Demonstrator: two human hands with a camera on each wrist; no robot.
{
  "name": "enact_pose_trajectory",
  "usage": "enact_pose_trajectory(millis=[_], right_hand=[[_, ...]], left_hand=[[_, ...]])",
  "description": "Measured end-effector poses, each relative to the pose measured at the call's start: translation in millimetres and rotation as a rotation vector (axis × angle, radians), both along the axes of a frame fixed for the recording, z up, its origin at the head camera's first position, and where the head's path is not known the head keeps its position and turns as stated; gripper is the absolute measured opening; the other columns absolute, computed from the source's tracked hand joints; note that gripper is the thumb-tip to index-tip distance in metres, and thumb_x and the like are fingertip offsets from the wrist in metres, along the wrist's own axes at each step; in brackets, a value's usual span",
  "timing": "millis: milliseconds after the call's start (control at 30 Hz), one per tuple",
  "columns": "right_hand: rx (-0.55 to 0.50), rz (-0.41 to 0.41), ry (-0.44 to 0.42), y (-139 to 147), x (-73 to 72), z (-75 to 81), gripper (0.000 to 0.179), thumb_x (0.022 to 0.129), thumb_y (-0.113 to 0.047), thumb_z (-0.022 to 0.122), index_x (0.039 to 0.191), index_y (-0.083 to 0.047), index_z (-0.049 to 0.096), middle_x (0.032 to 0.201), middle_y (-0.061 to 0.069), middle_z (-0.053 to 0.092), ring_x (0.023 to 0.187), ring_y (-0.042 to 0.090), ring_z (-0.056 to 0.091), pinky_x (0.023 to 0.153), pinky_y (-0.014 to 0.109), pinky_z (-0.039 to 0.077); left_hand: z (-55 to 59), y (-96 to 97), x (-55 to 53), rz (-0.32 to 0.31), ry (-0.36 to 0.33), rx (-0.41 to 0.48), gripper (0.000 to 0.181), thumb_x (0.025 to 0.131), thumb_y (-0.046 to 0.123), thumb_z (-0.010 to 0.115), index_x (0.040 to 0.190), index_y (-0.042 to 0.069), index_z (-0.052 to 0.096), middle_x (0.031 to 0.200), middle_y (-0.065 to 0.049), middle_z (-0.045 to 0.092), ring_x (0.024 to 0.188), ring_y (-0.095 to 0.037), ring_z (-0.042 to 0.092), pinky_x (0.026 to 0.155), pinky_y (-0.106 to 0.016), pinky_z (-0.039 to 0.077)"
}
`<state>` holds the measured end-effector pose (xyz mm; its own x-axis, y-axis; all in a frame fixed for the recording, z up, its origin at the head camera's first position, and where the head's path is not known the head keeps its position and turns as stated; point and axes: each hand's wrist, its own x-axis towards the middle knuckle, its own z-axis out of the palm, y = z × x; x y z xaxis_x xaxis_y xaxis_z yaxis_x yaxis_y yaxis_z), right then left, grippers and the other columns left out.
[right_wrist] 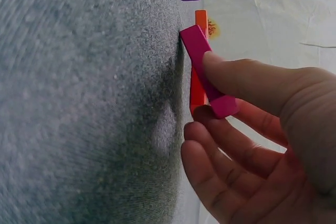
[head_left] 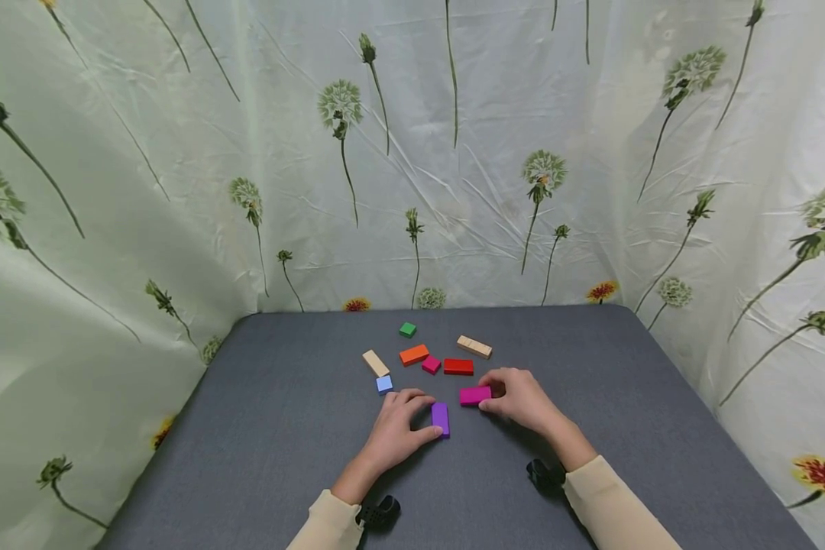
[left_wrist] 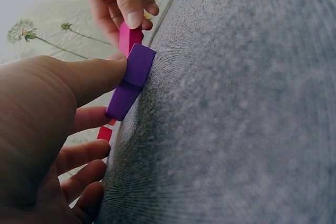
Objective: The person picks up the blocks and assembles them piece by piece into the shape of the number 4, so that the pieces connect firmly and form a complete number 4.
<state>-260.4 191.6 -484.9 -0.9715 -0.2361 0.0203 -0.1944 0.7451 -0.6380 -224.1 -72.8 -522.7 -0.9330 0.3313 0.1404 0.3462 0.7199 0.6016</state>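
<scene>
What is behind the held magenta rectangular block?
Behind the magenta block in the head view: a red rectangular block, then a beige oblong block. The grey tabletop underneath is covered.

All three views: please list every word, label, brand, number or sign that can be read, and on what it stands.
None can be read: no lettering shows on the purple block, magenta block, other blocks, table or floral curtain. The black wrist devices are too small to judge.

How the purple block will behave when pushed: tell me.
The purple block is probably stiff: its edges look straight where the left hand pinches it. Its flat faces suggest sliding rather than rolling. The tabletop looks textured, so the block may drag slightly.
</scene>
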Motion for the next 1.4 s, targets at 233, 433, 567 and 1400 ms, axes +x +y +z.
enact_pose_trajectory(millis=[233,433,567,1400], right_hand=[[-0.037,-0.012,0.023,-2.0,-0.5,-3.7,0.028,0.08,-0.017,0.087,0.105,-0.02,0.075,0.085,-0.006,0.063,0.077,0.014,0.056,0.068,0.033,0.048],[-0.114,-0.014,0.023,-4.9,2.9,-2.6,0.028,0.08,-0.014,0.086,0.106,-0.019,0.076,0.084,-0.005,0.064,0.077,0.015,0.058,0.067,0.034,0.049],[-0.15,-0.015,0.009,-8.0,3.7,-1.4,0.029,0.082,-0.014,0.085,0.109,-0.018,0.076,0.087,-0.004,0.064,0.078,0.017,0.058,0.067,0.035,0.05],[-0.211,-0.079,0.022,-27.8,5.4,5.5,0.028,0.089,-0.013,0.079,0.116,-0.018,0.074,0.1,-0.003,0.069,0.086,0.017,0.062,0.07,0.033,0.053]], left_hand=[[0.4,-0.6,0.1,-0.002,-0.009,-0.003,0.053,0.088,0.046,0.076,0.135,0.023,0.065,0.139,0.0,0.054,0.124,-0.023,0.042,0.099,-0.049,0.042],[-0.3,-1.1,0.4,-0.007,-0.008,-0.006,0.053,0.088,0.046,0.076,0.134,0.022,0.065,0.138,0.0,0.054,0.125,-0.023,0.042,0.099,-0.05,0.042],[0.2,-1.0,-0.1,-0.001,-0.003,-0.001,0.053,0.088,0.046,0.076,0.134,0.022,0.065,0.138,-0.001,0.054,0.124,-0.023,0.042,0.099,-0.05,0.042],[-1.6,1.9,-1.4,0.005,0.009,-0.005,0.052,0.087,0.046,0.077,0.132,0.022,0.066,0.136,-0.002,0.055,0.123,-0.023,0.042,0.098,-0.049,0.043]])
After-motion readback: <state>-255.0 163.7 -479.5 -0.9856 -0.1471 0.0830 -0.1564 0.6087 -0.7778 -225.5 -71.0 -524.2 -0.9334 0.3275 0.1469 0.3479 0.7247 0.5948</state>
